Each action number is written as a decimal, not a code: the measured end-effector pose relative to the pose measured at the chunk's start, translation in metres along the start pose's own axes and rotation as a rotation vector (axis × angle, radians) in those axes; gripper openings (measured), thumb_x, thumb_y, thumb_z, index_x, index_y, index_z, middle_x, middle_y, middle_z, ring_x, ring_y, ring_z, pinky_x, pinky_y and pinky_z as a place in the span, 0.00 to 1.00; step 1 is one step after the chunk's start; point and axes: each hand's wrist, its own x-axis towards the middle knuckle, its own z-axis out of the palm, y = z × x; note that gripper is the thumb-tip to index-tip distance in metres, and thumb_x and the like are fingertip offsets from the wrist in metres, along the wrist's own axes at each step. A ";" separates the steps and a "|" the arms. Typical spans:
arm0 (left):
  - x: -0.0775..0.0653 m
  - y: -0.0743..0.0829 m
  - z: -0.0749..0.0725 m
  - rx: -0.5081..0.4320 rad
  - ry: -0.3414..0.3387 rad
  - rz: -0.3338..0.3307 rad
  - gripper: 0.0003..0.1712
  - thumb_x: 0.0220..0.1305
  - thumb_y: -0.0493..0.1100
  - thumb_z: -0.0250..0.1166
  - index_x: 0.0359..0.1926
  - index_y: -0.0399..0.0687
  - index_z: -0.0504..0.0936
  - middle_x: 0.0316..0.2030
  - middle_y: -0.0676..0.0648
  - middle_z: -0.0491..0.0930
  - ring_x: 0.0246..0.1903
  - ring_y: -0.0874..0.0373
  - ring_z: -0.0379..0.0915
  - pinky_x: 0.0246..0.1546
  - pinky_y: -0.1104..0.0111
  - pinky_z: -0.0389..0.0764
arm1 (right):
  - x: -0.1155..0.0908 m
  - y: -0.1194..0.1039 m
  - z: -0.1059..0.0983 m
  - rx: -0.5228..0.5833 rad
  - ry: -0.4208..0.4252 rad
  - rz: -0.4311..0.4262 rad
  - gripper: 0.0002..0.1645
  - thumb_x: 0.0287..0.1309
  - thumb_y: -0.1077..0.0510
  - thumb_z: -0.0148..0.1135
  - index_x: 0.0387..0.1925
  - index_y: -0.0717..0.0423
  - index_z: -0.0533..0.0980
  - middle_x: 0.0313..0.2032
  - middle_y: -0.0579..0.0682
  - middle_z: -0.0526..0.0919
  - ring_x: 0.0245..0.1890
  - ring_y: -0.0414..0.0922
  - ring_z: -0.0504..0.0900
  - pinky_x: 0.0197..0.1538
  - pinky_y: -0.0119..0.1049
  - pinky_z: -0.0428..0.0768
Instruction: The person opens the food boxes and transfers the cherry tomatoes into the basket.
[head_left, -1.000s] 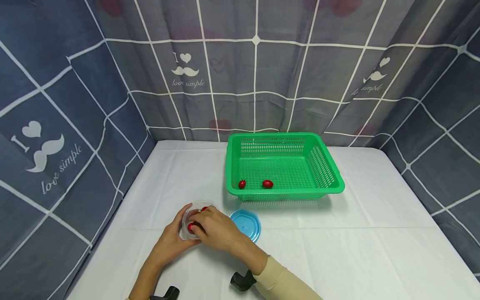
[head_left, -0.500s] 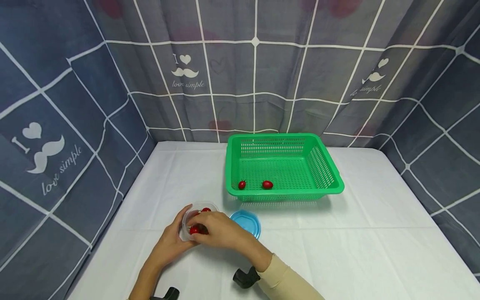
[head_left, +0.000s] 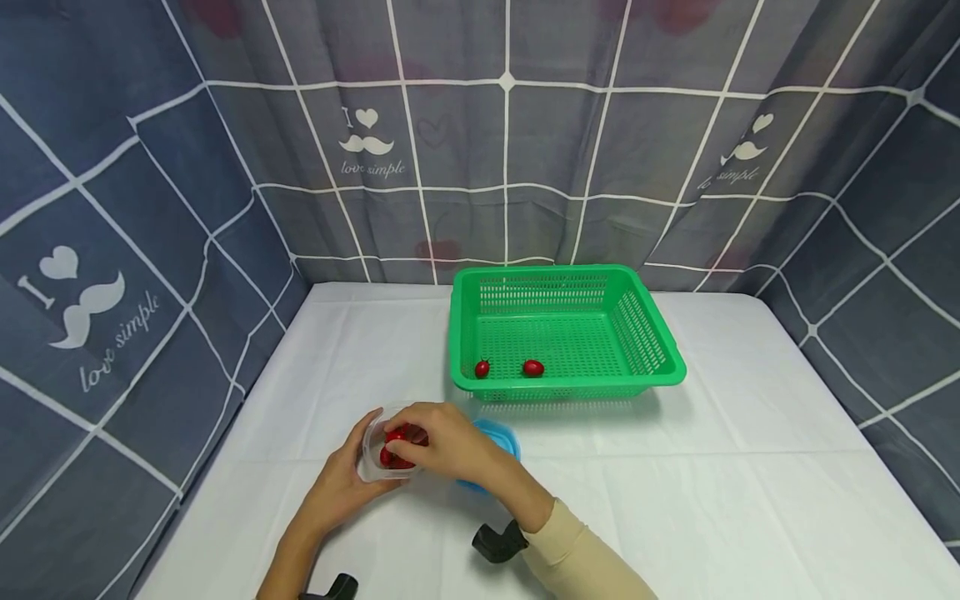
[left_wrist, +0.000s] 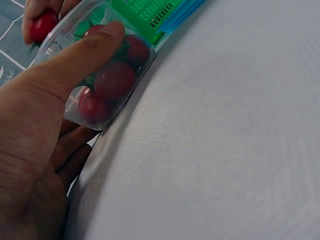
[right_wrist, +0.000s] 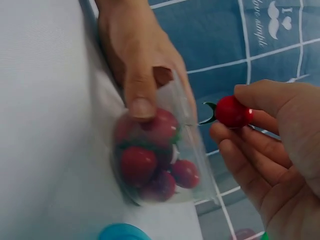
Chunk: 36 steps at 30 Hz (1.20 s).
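Observation:
My left hand grips a clear plastic container, its thumb along one side and fingers round the other. Several red cherry tomatoes with green stems show through the container's wall. Just outside the container's mouth, my right hand pinches a single cherry tomato between thumb and fingertips, its green stem pointing toward the container. Two more cherry tomatoes, one at the left and one nearer the middle, lie in the green basket beyond my hands.
A blue lid lies on the white tablecloth, partly covered by my right hand in the head view. Dark grid-patterned curtains rise behind the table and along both sides. Black mounts sit at my wrists.
My right fingers have come up from inside the container with a cherry tomato, and that hand has shifted slightly away and to the right. My left hand stays in place around the container.

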 end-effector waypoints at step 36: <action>0.002 0.002 0.003 -0.008 -0.019 -0.043 0.64 0.45 0.55 0.85 0.79 0.60 0.57 0.73 0.36 0.68 0.73 0.34 0.62 0.67 0.39 0.69 | -0.037 0.055 -0.109 0.094 0.532 0.197 0.15 0.62 0.66 0.71 0.50 0.60 0.83 0.45 0.54 0.89 0.45 0.50 0.89 0.48 0.46 0.89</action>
